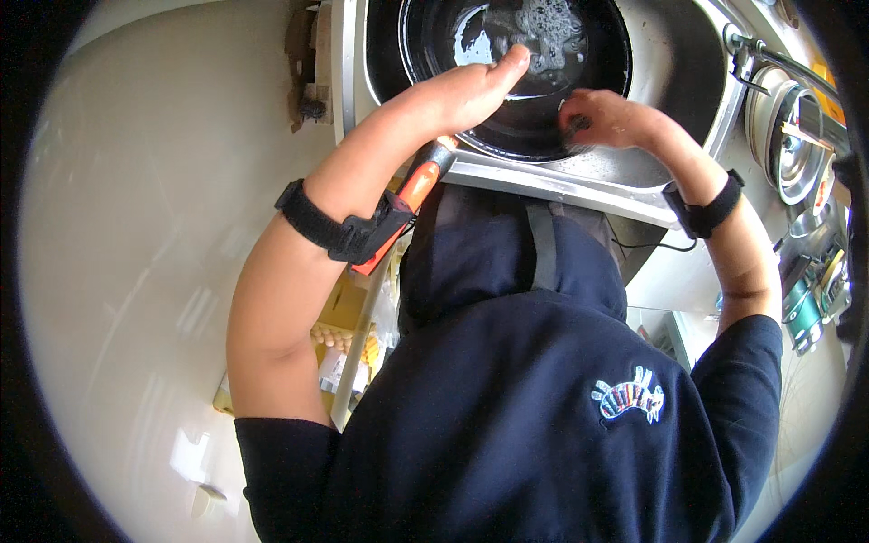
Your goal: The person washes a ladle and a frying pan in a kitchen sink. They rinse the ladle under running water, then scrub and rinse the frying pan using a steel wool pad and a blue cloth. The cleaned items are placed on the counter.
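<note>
A wide black pan [536, 129] with foamy water inside sits in the steel sink [672, 61]. Its black and orange handle [424, 178] points down towards my left forearm. My left hand [485, 91] lies over the pan's near left part, thumb stretched out; its other fingers are hidden beneath, so its hold cannot be made out. At the pan's near right rim, my right hand [601, 119], slightly blurred, has its fingers closed on a dark scrubber [577, 127], likely a steel wool pad.
A faucet [753, 49] reaches in from the right. Stacked dishes and a pot lid [800, 153] stand on the counter beyond the sink's right edge. A green utensil item [803, 309] lies farther down. At the left are a pale wall [156, 203] and a brown cardboard piece [299, 68].
</note>
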Motion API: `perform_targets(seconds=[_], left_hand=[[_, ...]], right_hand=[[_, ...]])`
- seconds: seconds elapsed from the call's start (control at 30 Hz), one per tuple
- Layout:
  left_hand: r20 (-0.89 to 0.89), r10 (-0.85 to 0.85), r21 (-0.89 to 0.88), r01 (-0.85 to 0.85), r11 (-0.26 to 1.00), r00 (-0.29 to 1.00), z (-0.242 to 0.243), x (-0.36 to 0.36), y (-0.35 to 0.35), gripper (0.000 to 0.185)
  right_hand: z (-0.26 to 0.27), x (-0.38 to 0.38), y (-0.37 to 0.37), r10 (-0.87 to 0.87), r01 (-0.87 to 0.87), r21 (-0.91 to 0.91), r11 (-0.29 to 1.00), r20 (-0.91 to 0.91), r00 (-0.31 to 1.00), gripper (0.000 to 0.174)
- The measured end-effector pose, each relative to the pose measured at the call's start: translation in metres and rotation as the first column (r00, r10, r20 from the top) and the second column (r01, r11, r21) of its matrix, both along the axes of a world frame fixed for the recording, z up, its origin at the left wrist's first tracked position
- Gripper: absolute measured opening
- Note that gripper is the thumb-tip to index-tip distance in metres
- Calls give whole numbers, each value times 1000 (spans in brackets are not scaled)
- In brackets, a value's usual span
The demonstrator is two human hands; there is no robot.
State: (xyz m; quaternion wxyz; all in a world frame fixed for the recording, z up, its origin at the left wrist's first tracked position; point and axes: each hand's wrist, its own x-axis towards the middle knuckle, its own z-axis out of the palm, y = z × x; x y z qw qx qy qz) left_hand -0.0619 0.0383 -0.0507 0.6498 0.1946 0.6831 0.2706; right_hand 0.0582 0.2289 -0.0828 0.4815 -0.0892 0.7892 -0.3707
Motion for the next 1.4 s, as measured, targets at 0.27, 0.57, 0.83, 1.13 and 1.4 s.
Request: perform_targets(seconds=[0.27, 0.57, 0.83, 1.13, 1.4], left_hand=[[-155, 0, -8, -2, 1000, 988, 0, 8, 13, 87], [-50, -52, -77, 48, 996, 997, -8, 24, 20, 87], [-39, -81, -118, 76, 990, 996, -8, 25, 14, 88], [-148, -44, -105, 29, 994, 988, -15, 17, 9, 80], [-224, 73, -115, -100, 988, 972, -25, 2, 5, 73]], right_hand=[[-2, 17, -14, -161, 132, -230, 964, -114, 980, 19], [-17, 30, 21, -143, 128, -88, 988, -185, 972, 22], [-46, 4, 77, -19, 421, 350, 837, -751, 661, 19], [-44, 6, 67, -147, 519, 492, 699, -611, 778, 25], [-73, -99, 38, -142, 652, 162, 740, -911, 387, 34]])
